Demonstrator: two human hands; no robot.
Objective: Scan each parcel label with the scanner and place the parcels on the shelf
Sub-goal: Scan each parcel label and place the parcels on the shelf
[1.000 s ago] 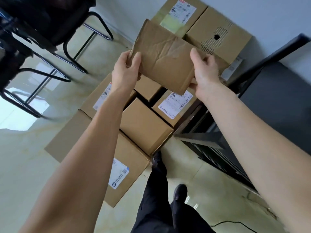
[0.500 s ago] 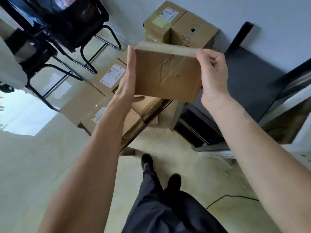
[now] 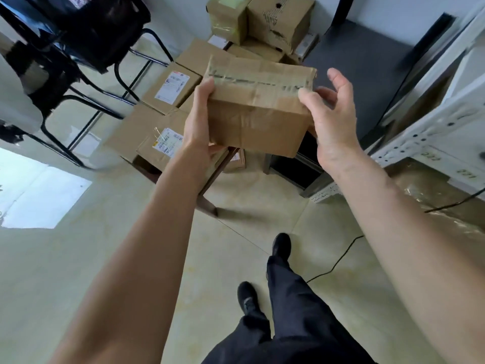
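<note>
Brown taped parcel point(image 3: 258, 106) sits at twelve o'clock, gripped at its side by the left hand point(image 3: 200, 119); the right hand point(image 3: 332, 122), fingers loosely spread, touches its other end.

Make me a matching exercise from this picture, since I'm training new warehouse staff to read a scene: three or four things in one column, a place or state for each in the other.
Things:
1. taped parcel
2. black chair
3. white shelf frame
4. black cable

Places or states:
a. lying across the floor tiles
b. held up between both hands
c. standing at the right edge
d. standing at the upper left

Pairs: 1-b, 2-d, 3-c, 4-a
</note>
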